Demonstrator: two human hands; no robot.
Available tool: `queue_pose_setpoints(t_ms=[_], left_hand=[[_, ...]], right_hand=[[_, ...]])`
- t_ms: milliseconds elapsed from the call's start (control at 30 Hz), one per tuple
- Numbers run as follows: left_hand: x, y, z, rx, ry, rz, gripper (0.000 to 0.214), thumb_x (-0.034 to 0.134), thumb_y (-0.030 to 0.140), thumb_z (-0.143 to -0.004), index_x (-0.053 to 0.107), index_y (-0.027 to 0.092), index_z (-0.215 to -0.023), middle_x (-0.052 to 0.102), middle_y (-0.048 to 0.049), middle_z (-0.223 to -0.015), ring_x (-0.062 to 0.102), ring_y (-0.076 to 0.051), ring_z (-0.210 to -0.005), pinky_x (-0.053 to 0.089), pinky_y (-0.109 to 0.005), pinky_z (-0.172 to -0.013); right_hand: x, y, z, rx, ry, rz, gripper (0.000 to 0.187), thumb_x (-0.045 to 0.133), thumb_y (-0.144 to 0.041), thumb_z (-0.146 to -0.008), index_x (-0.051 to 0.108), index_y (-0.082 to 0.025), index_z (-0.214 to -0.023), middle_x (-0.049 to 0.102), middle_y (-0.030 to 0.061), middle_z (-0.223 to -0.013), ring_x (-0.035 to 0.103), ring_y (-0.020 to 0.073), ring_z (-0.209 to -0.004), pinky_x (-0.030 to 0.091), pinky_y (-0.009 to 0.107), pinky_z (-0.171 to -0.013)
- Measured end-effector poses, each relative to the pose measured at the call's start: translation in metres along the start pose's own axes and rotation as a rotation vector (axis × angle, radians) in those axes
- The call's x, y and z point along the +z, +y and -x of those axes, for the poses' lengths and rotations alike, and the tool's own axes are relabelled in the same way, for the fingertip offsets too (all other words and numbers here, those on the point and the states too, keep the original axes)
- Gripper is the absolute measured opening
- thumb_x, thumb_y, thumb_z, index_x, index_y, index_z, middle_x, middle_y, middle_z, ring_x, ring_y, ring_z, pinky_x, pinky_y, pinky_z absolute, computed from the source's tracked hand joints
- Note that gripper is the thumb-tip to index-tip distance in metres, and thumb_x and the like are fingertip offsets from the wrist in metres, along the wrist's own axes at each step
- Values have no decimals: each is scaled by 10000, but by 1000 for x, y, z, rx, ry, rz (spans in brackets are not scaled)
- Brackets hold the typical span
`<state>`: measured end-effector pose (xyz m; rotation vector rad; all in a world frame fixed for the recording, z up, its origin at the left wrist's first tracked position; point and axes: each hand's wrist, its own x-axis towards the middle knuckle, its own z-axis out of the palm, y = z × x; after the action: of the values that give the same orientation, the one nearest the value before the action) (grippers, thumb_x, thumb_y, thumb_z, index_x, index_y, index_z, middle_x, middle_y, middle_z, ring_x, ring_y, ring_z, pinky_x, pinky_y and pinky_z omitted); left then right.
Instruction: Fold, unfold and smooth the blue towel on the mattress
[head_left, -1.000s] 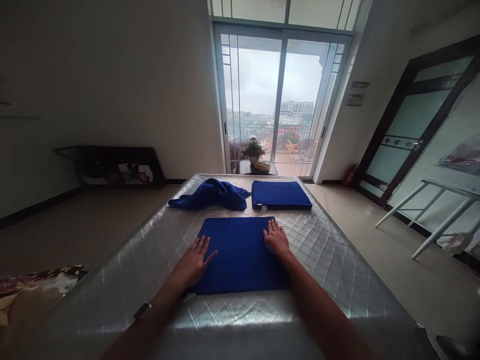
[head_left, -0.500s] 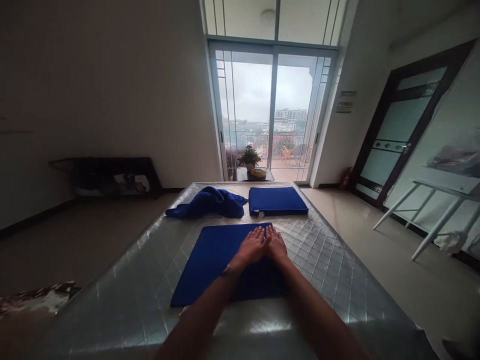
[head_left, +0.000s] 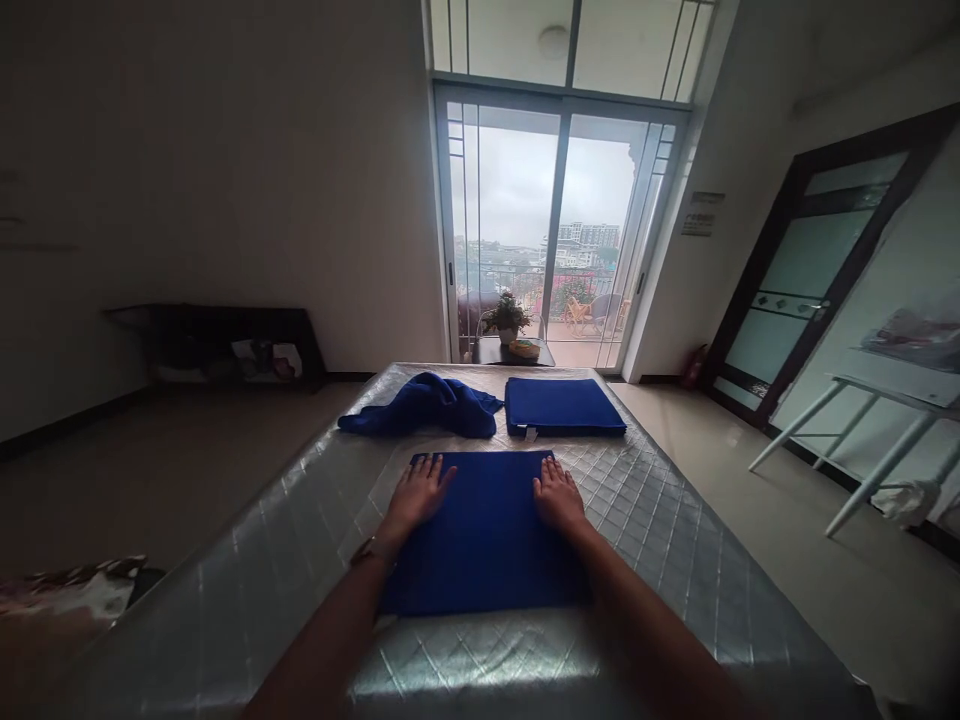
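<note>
A folded blue cloth [head_left: 480, 540] lies flat in front of me on a table with a silver quilted cover [head_left: 300, 560]. My left hand [head_left: 418, 492] rests on the cloth's far left corner, fingers stretched and thumb spread inward. On the far right corner lies my right hand [head_left: 559, 492], palm down with its fingers extended. Neither hand grips anything. Beyond them, a crumpled blue cloth [head_left: 431, 405] sits at the left. To its right is a neat stack of folded blue cloths [head_left: 564, 406] with a small white tag at its front edge.
Behind the table's far edge, a small dark table [head_left: 487, 352] bears a potted plant [head_left: 508, 318] before the sliding glass doors [head_left: 555, 230]. A pale stool [head_left: 870, 430] stands at the right, near a dark-framed door [head_left: 802, 270]. A dark low bench [head_left: 225, 345] is along the left wall.
My left hand has moved left across the cloth, from beside my right hand to the far left corner. My right hand stays near the right corner. The view has shifted slightly.
</note>
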<state>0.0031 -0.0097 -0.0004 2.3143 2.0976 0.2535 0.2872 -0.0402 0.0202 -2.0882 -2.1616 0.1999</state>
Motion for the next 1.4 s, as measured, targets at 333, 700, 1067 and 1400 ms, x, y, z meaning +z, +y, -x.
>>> queue_pose_setpoints(t_ms=[333, 700, 1067, 1400], left_hand=[[12, -15, 1, 14, 64, -40, 750, 225, 605, -1018, 388, 106, -1554, 333, -206, -1622, 283, -348, -1521, 275, -567, -1212], [7, -23, 3, -39, 31, 32, 826, 145, 640, -1005, 367, 66, -1556, 317, -202, -1631, 274, -334, -1527, 275, -534, -1221], [-15, -6, -21, -154, -38, -116, 965, 144, 714, -961, 470, -43, -1464, 459, -296, -1515, 375, -408, -1465, 222, -576, -1223], [23, 181, -42, 573, -30, 284, 692, 60, 485, -1061, 350, 105, -1561, 365, -143, -1624, 276, -189, -1530, 257, -405, -1253]], right_hand=[[-4, -4, -31, -55, 8, -2, 653, 234, -361, -1029, 250, -33, -1593, 203, 116, -1673, 155, 210, -1556, 104, 369, -1249], [7, 1, -33, -28, 30, -37, 654, 233, -374, -1034, 251, -35, -1593, 212, 110, -1673, 154, 201, -1556, 98, 358, -1249], [6, -2, -30, -30, 70, -116, 653, 255, -355, -1024, 275, -16, -1582, 228, 129, -1664, 182, 223, -1549, 98, 365, -1249], [12, 8, -32, -129, 10, -28, 686, 397, -319, -988, 233, -73, -1607, 185, 142, -1677, 159, 237, -1555, 93, 378, -1258]])
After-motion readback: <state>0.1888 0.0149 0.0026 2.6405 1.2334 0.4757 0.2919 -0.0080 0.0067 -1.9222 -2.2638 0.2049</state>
